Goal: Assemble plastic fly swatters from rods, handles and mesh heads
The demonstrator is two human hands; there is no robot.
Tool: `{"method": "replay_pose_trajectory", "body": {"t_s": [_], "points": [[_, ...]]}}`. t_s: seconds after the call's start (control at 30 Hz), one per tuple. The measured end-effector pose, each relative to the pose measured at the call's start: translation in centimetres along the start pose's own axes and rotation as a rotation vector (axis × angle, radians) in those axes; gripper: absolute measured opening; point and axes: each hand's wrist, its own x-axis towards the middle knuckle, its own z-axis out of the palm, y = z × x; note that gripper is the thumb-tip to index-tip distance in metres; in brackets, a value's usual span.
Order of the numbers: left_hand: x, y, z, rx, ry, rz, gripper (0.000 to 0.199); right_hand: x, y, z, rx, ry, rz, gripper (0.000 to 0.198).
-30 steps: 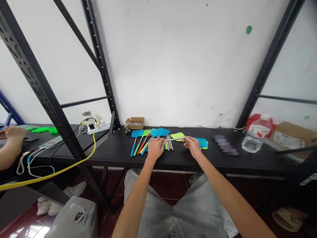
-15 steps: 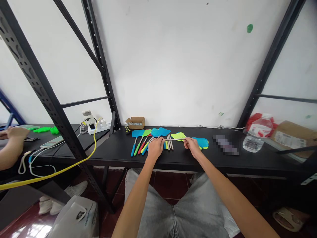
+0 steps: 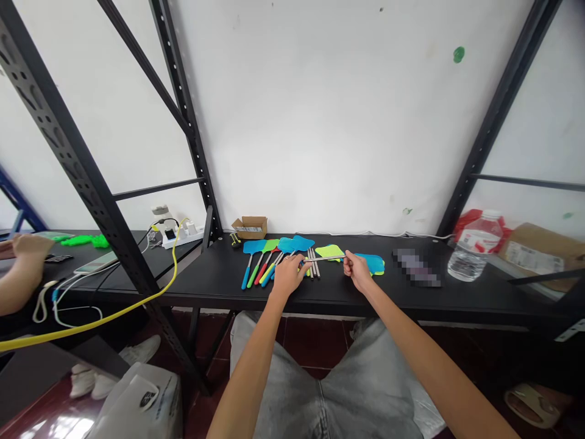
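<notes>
A thin metal rod [image 3: 326, 258] lies nearly level between my hands, just above the black table. My left hand [image 3: 289, 272] is closed round its left end; whether a handle grip is inside I cannot tell. My right hand [image 3: 358, 270] grips the other end in a closed fist. Left of my left hand, fly swatters with coloured handles lie in a row, a blue swatter [image 3: 252, 247] outermost. Several loose metal rods [image 3: 313, 268] lie under the held rod. A yellow-green swatter head [image 3: 329, 251] and a blue swatter head [image 3: 375, 264] lie around my right hand.
A small open cardboard box [image 3: 253, 227] stands at the back left. Right of my hands are a blurred-out object [image 3: 417, 267], a water bottle [image 3: 475, 247] and a larger carton [image 3: 534, 250]. A yellow cable [image 3: 137, 303] crosses the left post. Another person's hand [image 3: 30, 247] is far left.
My right hand has shifted slightly right along the rod, its fingers closing into more of a fist. A little more rod shows. My left hand stays nearly in place.
</notes>
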Motion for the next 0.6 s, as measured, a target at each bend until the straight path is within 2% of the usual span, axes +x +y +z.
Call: {"method": "replay_pose_trajectory", "body": {"t_s": [0.6], "points": [[0.04, -0.09, -0.09, 0.039, -0.068, -0.047, 0.043, -0.54, -0.45, 0.47, -0.084, -0.006, -0.044, 0.044]]}}
